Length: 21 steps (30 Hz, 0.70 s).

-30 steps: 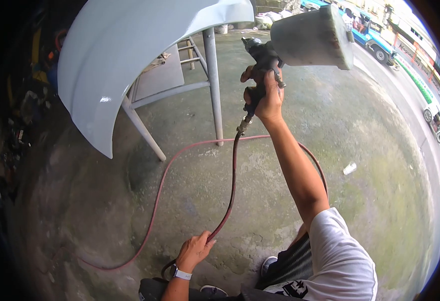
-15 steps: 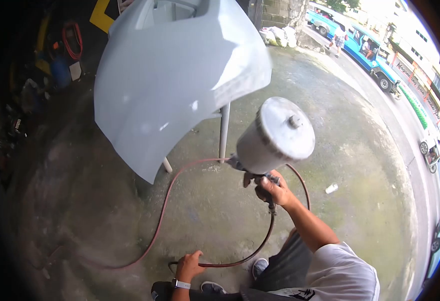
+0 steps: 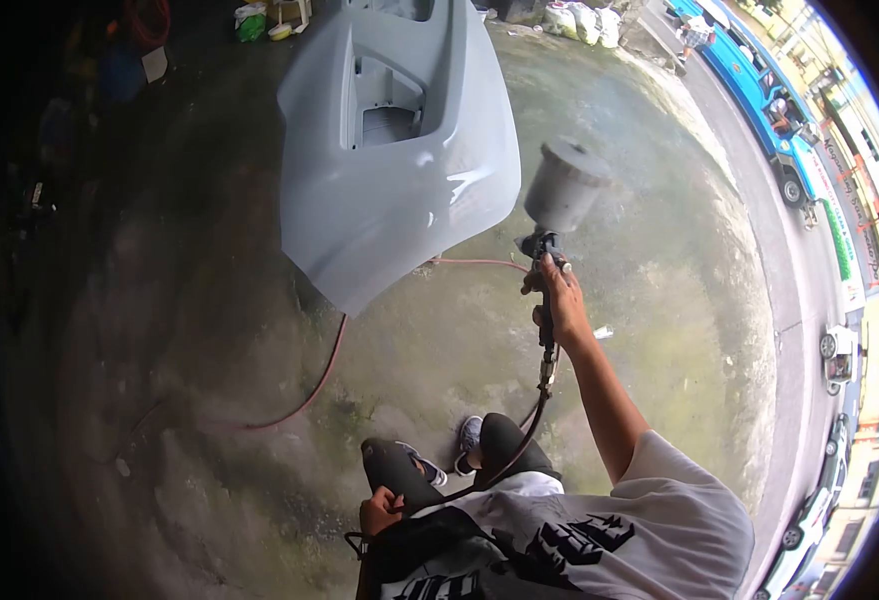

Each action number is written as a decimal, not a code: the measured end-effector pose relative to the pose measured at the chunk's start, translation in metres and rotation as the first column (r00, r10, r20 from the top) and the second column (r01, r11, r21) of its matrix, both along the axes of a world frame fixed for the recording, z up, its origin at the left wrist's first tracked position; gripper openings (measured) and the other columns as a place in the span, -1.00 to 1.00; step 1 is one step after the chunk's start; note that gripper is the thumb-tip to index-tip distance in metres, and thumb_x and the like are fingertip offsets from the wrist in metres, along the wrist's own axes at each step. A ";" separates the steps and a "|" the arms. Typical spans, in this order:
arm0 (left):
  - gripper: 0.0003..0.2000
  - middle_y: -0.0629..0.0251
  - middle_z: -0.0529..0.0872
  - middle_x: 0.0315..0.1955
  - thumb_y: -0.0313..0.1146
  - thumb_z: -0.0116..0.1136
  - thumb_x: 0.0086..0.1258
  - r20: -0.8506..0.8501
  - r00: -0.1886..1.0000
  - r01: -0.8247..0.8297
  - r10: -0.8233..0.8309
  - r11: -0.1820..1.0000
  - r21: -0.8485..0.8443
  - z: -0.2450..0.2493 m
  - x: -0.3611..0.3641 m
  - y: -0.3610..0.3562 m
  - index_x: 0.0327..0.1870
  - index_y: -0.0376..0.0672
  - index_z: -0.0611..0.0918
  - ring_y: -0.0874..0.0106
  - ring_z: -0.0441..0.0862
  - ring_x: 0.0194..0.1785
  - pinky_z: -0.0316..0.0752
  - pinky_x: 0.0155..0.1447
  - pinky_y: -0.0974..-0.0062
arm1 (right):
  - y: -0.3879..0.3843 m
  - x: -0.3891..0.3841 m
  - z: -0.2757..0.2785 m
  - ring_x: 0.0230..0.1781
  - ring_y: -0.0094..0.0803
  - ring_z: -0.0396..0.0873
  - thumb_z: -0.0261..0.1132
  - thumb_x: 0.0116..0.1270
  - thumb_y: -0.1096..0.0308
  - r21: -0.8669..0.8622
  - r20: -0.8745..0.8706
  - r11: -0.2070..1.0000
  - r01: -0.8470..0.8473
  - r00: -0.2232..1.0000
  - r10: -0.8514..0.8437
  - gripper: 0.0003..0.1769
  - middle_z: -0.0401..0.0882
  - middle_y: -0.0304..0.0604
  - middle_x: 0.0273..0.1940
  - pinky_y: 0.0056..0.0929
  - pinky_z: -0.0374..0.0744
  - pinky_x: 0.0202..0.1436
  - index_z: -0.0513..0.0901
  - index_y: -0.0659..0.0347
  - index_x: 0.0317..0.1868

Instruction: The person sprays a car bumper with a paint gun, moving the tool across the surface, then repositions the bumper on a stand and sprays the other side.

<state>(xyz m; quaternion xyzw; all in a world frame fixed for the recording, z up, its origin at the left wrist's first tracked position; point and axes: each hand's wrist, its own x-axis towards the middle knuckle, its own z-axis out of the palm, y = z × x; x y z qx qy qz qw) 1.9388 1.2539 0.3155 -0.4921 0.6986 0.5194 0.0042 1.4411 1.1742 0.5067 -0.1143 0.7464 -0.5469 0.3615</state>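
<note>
My right hand point(image 3: 559, 298) is wrapped round the handle of a spray gun point(image 3: 545, 250), held out beside the bumper. On top of the gun sits a grey paint cup point(image 3: 565, 190), slightly blurred. A dark air hose point(image 3: 532, 425) runs from the gun's handle down toward my lap. Low by my thigh, my left hand point(image 3: 381, 510) is closed on that hose. A light grey car bumper point(image 3: 399, 200) stands in front of me, with glossy highlights on its right side. The gun is to the right of the bumper, apart from it.
Red hose point(image 3: 324, 385) trails over the stained concrete floor point(image 3: 209, 350) and passes behind the bumper. White sacks point(image 3: 579, 22) lie at the back. On the right runs a road with a blue jeepney point(image 3: 749, 90), a person walking and parked cars.
My right hand and the spray gun have moved up, with the gun turned more upright. My left hand has come closer to my body. The view has shifted, showing more of the bumper's upper openings.
</note>
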 end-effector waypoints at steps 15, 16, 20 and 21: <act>-0.70 0.28 0.47 -0.75 -0.14 0.34 0.28 -0.103 0.985 -0.129 0.139 0.987 0.095 -0.009 0.080 -0.173 -0.48 -0.13 0.54 0.38 0.47 -0.67 0.33 -0.49 0.35 | -0.182 0.029 0.069 -0.33 -0.47 0.58 0.22 0.36 -0.30 0.045 -0.162 0.993 0.111 0.982 -0.102 -0.38 0.56 -0.19 -0.30 -0.52 0.36 -0.61 0.50 0.12 0.03; -0.72 0.26 0.47 -0.76 -0.18 0.35 0.27 -0.035 0.994 -0.103 0.106 0.992 0.075 0.031 0.080 -0.213 -0.47 -0.14 0.54 0.35 0.47 -0.67 0.32 -0.50 0.34 | -0.195 0.041 0.075 -0.33 -0.46 0.58 0.22 0.35 -0.32 0.026 -0.182 0.991 0.129 0.976 -0.123 -0.35 0.55 -0.19 -0.30 -0.52 0.39 -0.58 0.50 0.13 0.03; -0.77 0.21 0.43 -0.77 -0.31 0.38 0.22 0.027 1.000 0.011 -0.009 0.996 -0.084 0.138 0.081 -0.348 -0.44 -0.18 0.54 0.29 0.42 -0.70 0.26 -0.52 0.32 | -0.221 0.070 0.087 -0.27 -0.48 0.62 0.25 0.37 -0.23 -0.016 -0.118 0.961 0.277 0.954 -0.276 -0.44 0.57 -0.24 -0.28 -0.54 0.32 -0.61 0.50 0.10 0.00; -0.77 0.21 0.41 -0.78 -0.33 0.38 0.21 0.046 0.999 0.031 -0.026 0.992 -0.124 0.152 0.082 -0.383 -0.43 -0.20 0.53 0.29 0.38 -0.70 0.24 -0.53 0.30 | -0.234 0.072 0.090 -0.28 -0.49 0.62 0.27 0.37 -0.23 -0.042 -0.096 0.950 0.308 0.946 -0.311 -0.45 0.58 -0.26 -0.29 -0.55 0.32 -0.59 0.50 0.09 -0.01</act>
